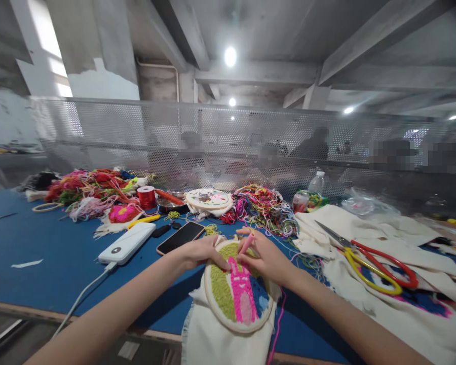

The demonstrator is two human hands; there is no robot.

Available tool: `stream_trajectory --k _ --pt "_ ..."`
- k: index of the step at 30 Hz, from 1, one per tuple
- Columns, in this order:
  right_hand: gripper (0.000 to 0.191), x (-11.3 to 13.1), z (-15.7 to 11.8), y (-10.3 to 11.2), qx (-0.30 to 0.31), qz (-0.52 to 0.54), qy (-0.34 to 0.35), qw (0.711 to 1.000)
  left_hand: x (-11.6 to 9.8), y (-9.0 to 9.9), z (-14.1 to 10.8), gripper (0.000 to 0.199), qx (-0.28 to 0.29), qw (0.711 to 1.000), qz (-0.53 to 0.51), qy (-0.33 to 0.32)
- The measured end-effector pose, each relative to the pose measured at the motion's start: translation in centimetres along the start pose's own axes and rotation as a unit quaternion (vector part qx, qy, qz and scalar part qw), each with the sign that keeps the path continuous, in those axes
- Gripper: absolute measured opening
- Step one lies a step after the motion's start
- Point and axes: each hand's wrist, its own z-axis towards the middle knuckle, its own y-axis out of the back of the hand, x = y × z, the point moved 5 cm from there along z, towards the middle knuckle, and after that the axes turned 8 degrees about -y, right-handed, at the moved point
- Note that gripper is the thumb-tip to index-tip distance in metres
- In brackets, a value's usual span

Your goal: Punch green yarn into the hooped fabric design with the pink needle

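A round embroidery hoop is held at the front edge of the table, tilted towards me. Its cloth carries a pink rabbit on a green and blue ground, worked in yarn. My left hand grips the hoop's upper left rim, its thumb lying on the cloth by the rabbit's ear. In the fingers of my right hand is a pink punch needle, its lower end at the cloth near the rabbit's ears; the tip is hidden. A pink yarn hangs beside the hoop on the right.
Scissors with red and yellow handles lie on cream cloth at right. A phone and a white power bank with cable are at left. Yarn heaps, another hoop and a perforated metal screen stand behind.
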Motion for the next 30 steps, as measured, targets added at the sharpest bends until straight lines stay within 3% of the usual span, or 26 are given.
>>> stream_trajectory --k 4,7,11,13,17,19,23,27,30 --pt "0.014 -1.7 0.3 -0.8 -0.012 -0.007 -0.024 1.000 0.6 0.9 2.0 0.054 -0.051 0.997 0.061 -0.022" --pt "0.010 -2.8 0.4 -1.0 -0.022 0.003 -0.034 0.999 0.0 0.8 2.6 0.049 -0.086 0.981 0.135 -0.108" --pt "0.009 -3.0 0.6 -1.1 -0.028 0.002 -0.006 1.000 -2.6 -1.3 2.0 0.037 -0.134 0.925 0.196 -0.296" --pt "0.010 -3.0 0.7 -1.4 -0.034 -0.004 0.005 0.999 -3.9 -2.4 1.6 0.033 -0.169 0.896 0.222 -0.344" --pt "0.015 -3.4 0.7 -1.8 -0.038 -0.011 0.000 0.999 -5.3 -4.2 1.7 0.019 -0.179 0.847 0.297 -0.402" --pt "0.020 -3.5 0.8 -1.5 -0.027 -0.003 0.006 1.000 -5.1 -4.3 2.0 0.021 -0.167 0.848 0.296 -0.406" --pt "0.045 -4.2 0.8 -0.1 0.001 0.008 0.007 1.000 -4.2 -3.5 2.2 0.027 -0.142 0.888 0.208 -0.383" --pt "0.059 -5.8 0.7 1.3 -0.027 0.027 -0.046 0.998 -4.1 -3.0 1.9 0.038 -0.132 0.909 0.152 -0.365" --pt "0.062 -6.6 0.7 1.9 -0.055 0.120 -0.084 0.988 -4.2 -2.9 1.8 0.040 -0.138 0.910 0.155 -0.358"
